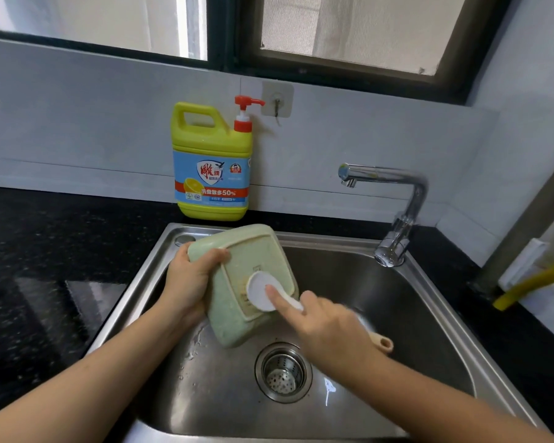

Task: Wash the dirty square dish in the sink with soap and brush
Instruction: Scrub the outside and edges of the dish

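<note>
A pale green square dish (237,318) is tilted up on edge over the steel sink (429,314), its underside facing me. My left hand (189,282) grips the dish's left edge, thumb over the rim. My right hand (330,327) holds a white brush (258,290) by its handle, index finger stretched along the head. The round brush head presses against the dish's underside. The handle's tan end (383,342) pokes out behind my hand.
A yellow dish soap jug (211,164) with a red pump stands on the black counter (45,266) behind the sink. The chrome tap (394,215) rises at the sink's back right, with no water running. The drain strainer (283,372) lies below the dish.
</note>
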Tool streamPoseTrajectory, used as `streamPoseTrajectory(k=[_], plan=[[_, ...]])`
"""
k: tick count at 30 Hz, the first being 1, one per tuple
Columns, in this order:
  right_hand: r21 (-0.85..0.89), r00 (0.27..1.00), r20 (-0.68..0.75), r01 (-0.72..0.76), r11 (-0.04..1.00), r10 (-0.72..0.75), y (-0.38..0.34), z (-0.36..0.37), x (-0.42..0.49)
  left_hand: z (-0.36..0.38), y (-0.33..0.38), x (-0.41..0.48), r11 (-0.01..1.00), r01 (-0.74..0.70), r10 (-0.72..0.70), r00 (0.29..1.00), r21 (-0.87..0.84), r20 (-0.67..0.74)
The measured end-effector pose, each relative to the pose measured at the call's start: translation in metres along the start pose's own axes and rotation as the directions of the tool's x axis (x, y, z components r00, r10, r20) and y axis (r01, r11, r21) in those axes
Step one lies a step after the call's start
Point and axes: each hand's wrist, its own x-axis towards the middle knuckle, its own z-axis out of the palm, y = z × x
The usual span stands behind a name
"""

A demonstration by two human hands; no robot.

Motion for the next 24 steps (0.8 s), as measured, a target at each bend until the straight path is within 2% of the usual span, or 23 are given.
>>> streamPoseTrajectory(k=[3, 6, 10, 13, 15, 17, 18, 22, 24], plan=[[-0.056, 0.986, 0.026, -0.165, 0.985, 0.166, 0.021, 0.002, 0.019, 0.003, 0.001, -0.001, 1.0, -0.001, 0.001, 1.0, 0.005, 0.011], [-0.042, 0.974, 0.03, -0.223, 0.974, 0.224, 0.015, 0.0, 0.034, 0.004, 0.001, -0.003, 1.0, 0.0, -0.001, 0.999, 0.012, 0.04], [0.032, 0.998, -0.052, -0.044, 0.998, 0.046, -0.013, -0.002, 0.025, 0.004, -0.001, -0.003, 0.999, -0.018, 0.017, 0.999, 0.027, 0.03], [-0.009, 0.997, -0.06, 0.053, 0.999, -0.053, -0.009, 0.001, 0.015, 0.003, -0.002, -0.002, 1.0, -0.026, 0.026, 0.999, 0.013, 0.039], [-0.079, 0.998, -0.057, -0.039, 0.996, 0.035, 0.006, 0.001, 0.026, 0.003, -0.001, -0.003, 1.0, -0.025, 0.025, 0.997, 0.0, 0.067], [-0.094, 0.986, -0.059, -0.164, 0.982, 0.159, 0.013, 0.0, 0.039, 0.005, -0.001, -0.003, 1.0, -0.021, 0.02, 0.997, 0.01, 0.079], [-0.088, 0.982, -0.071, -0.178, 0.98, 0.173, 0.011, -0.002, 0.042, 0.005, -0.001, -0.003, 1.0, -0.019, 0.018, 0.997, 0.008, 0.073], [0.005, 0.997, -0.075, -0.03, 1.0, 0.03, -0.014, -0.002, 0.032, 0.003, -0.001, -0.002, 1.0, -0.031, 0.031, 0.998, 0.005, 0.047], [-0.022, 0.997, -0.068, -0.049, 0.999, 0.047, -0.01, -0.002, 0.035, 0.003, 0.0, -0.003, 0.999, -0.033, 0.033, 0.998, 0.008, 0.047]])
